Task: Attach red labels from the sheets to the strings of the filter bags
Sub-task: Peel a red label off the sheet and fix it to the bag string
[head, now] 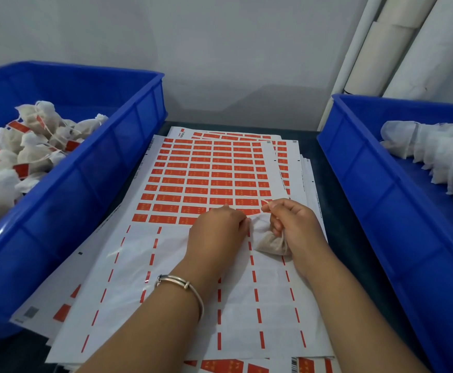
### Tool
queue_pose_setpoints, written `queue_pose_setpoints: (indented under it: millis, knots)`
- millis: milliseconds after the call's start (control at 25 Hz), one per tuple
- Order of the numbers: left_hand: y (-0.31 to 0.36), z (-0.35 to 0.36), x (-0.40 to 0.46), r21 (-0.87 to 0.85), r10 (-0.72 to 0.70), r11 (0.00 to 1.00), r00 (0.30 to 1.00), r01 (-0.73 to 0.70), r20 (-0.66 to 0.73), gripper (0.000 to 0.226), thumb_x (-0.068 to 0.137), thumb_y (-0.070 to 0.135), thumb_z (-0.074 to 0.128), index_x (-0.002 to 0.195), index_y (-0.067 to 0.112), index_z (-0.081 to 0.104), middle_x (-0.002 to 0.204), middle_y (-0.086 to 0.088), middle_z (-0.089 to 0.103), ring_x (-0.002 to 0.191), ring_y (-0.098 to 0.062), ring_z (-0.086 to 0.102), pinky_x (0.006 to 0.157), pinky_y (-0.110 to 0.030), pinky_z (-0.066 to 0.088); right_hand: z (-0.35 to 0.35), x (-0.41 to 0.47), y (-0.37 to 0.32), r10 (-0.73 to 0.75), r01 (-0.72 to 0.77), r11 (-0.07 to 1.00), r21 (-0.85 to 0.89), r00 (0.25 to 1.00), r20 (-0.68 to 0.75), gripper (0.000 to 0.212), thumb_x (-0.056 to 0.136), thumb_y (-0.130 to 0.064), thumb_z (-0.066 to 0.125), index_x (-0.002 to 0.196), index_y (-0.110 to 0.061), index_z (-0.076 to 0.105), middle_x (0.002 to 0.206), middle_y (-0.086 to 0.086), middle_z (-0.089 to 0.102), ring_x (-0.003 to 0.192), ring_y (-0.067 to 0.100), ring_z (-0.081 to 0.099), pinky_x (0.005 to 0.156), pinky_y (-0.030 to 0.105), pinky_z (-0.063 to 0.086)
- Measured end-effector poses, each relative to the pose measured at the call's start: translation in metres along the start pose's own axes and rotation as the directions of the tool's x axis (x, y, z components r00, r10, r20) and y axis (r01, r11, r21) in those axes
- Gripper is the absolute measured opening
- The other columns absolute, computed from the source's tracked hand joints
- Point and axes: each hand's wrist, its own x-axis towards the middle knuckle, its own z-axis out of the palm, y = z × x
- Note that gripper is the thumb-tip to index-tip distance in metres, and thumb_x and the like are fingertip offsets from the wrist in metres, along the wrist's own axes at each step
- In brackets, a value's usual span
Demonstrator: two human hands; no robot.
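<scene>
**A:** What was at the left edge of the frame?

**B:** A blue bin (128, 146) filled the left side, holding filter bags with red tags already on their strings (26, 146).

**A:** And in the middle?

**B:** A stack of label sheets (166, 265) ran down the centre. The upper rows still carried red labels (193, 181); the lower rows were stripped to white backing. The left hand (217, 232), with a bangle (182, 286) at the wrist, lay just below the last red row, fingers curled, seemingly pinching the string (255, 214). Whether it also held a label, I could not tell.

**A:** And to the right of that?

**B:** The right hand (290, 222) gripped a filter bag (271, 243) in its lower fingers, with thumb and forefinger pinching something small near the string's end. Untagged bags (435, 152) lay in a second blue bin (368, 184) at the right edge.

**A:** What might have gone wrong?

**B:** The string looked thin and slack, so a label folded over it could have closed crooked or missed it. The adhesive might have caught a fingertip, or the label might have torn on peeling.
</scene>
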Motion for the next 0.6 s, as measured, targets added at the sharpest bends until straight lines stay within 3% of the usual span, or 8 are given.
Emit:
queue_pose_setpoints:
  millis: [200, 320, 400, 520, 600]
  knots:
    - [0.0, -0.001, 0.002, -0.277, -0.237, 0.936, 0.97, 0.216, -0.047, 0.017, 0.094, 0.031, 0.052, 0.094, 0.022, 0.066, 0.08, 0.01, 0.061, 0.061, -0.006, 0.049, 0.06, -0.014, 0.036, 0.0, -0.003, -0.002, -0.011, 0.011, 1.0, 0.016, 1.0, -0.012, 0.026, 0.094, -0.029, 0.056, 0.073, -0.029, 0.071, 0.051, -0.005, 0.054, 0.044, 0.002, 0.048, 0.051, 0.012, 0.047]
    - [-0.003, -0.006, 0.003, -0.501, -0.396, 0.8, 0.918, 0.332, -0.025, 0.015, 0.093, 0.03, 0.054, 0.078, 0.029, 0.058, 0.068, 0.018, 0.055, 0.06, -0.006, 0.054, 0.052, -0.01, 0.034, -0.004, -0.009, -0.008, -0.074, 0.073, 0.996, -0.051, 0.997, -0.007, 0.025, 0.094, -0.03, 0.057, 0.073, -0.029, 0.07, 0.061, -0.004, 0.063, 0.052, 0.003, 0.058, 0.052, 0.01, 0.048]
    - [-0.004, -0.01, 0.002, -0.615, -0.475, 0.699, 0.88, 0.365, -0.018, 0.022, 0.092, 0.031, 0.056, 0.07, 0.03, 0.056, 0.067, 0.017, 0.057, 0.061, -0.007, 0.057, 0.05, -0.01, 0.036, -0.008, -0.013, -0.013, -0.163, 0.164, 0.975, -0.15, 0.986, 0.016, 0.021, 0.093, -0.03, 0.058, 0.074, -0.027, 0.067, 0.072, -0.013, 0.068, 0.07, -0.005, 0.062, 0.053, 0.007, 0.046]
    - [-0.003, -0.016, 0.0, -0.747, -0.551, 0.55, 0.834, 0.374, 0.011, 0.02, 0.091, 0.035, 0.056, 0.072, 0.032, 0.059, 0.065, 0.017, 0.06, 0.062, -0.006, 0.06, 0.047, -0.007, 0.037, -0.013, -0.021, -0.024, -0.269, 0.27, 0.947, -0.175, 0.963, 0.028, 0.011, 0.087, -0.029, 0.065, 0.075, -0.029, 0.065, 0.079, -0.029, 0.067, 0.081, -0.012, 0.061, 0.054, 0.003, 0.046]
    - [-0.003, -0.02, 0.0, -0.834, -0.582, 0.415, 0.81, 0.364, 0.063, 0.018, 0.092, 0.038, 0.054, 0.076, 0.031, 0.062, 0.065, 0.019, 0.062, 0.062, -0.005, 0.062, 0.044, -0.004, 0.037, -0.014, -0.026, -0.033, -0.329, 0.329, 0.929, -0.169, 0.944, 0.033, 0.01, 0.083, -0.033, 0.066, 0.074, -0.029, 0.065, 0.083, -0.029, 0.066, 0.083, -0.01, 0.062, 0.058, 0.005, 0.048]
